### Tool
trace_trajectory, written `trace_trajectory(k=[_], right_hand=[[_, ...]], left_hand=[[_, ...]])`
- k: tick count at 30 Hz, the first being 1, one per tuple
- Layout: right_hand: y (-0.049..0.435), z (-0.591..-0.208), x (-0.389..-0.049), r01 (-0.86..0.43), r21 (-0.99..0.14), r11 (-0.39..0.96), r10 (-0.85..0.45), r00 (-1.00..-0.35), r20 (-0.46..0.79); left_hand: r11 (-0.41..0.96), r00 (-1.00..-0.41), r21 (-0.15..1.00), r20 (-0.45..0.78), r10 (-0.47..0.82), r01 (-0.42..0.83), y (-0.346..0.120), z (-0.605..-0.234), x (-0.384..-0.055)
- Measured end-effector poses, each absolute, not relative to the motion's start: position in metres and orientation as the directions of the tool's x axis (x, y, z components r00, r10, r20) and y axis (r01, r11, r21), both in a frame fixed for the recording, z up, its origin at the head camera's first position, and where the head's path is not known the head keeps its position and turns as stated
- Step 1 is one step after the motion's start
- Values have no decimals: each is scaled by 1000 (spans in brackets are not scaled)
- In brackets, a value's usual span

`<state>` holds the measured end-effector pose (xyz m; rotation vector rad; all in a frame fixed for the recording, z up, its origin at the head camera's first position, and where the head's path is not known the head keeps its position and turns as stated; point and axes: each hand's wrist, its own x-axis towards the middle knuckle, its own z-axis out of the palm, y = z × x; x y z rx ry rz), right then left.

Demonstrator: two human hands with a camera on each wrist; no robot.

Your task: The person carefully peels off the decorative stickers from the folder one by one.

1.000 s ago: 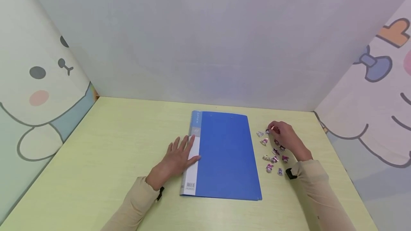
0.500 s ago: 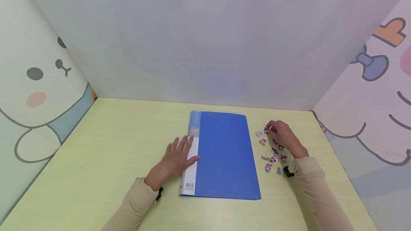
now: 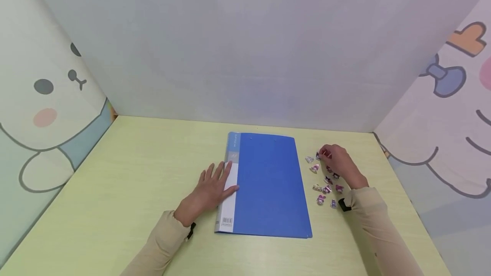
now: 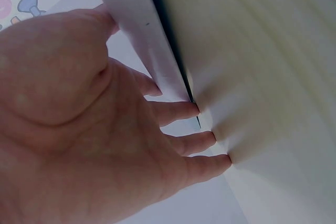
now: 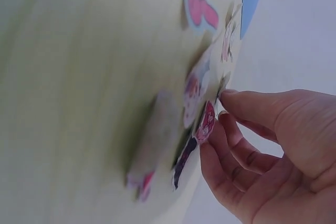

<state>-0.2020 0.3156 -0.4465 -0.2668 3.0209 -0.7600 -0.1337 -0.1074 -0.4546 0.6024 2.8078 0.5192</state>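
A closed blue folder [image 3: 268, 186] with a white and grey spine lies on the table. My left hand [image 3: 207, 188] rests on its spine edge, fingers spread and thumb on the cover; in the left wrist view the hand [image 4: 105, 119] has several fingertips on the tabletop beside the spine. To the folder's right, my right hand [image 3: 341, 163] pinches a small cartoon-character sticker [image 3: 318, 156] at the far end of a loose group. The right wrist view shows thumb and fingers of that hand [image 5: 262, 145] together on the sticker [image 5: 222, 83], which they partly hide.
Several other cartoon stickers lie loose near the right hand, among them a pink one [image 3: 320, 199], a purple one [image 3: 333, 203] and a pale one [image 3: 309, 159]. The pale yellow table [image 3: 115, 191] meets a plain light backdrop [image 3: 245, 54] behind, with cartoon-printed panels at both sides.
The right hand stays at the far end of the group; the sticker at its fingertips shifts and tilts slightly. The left hand and folder keep their places. The head view sways a little.
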Motion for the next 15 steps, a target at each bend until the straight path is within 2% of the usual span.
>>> trace_trajectory(k=[9,15], right_hand=[[317,-443,-197,-177,-473,863,-185,-982,30],[317,-446,-192,-231,-462,856,-224,-972,71]], left_hand=[[855,-891,382,-148,430,349,-106,-450,-133],[855,-888,385,-158,431,347,-108,-451,-133]])
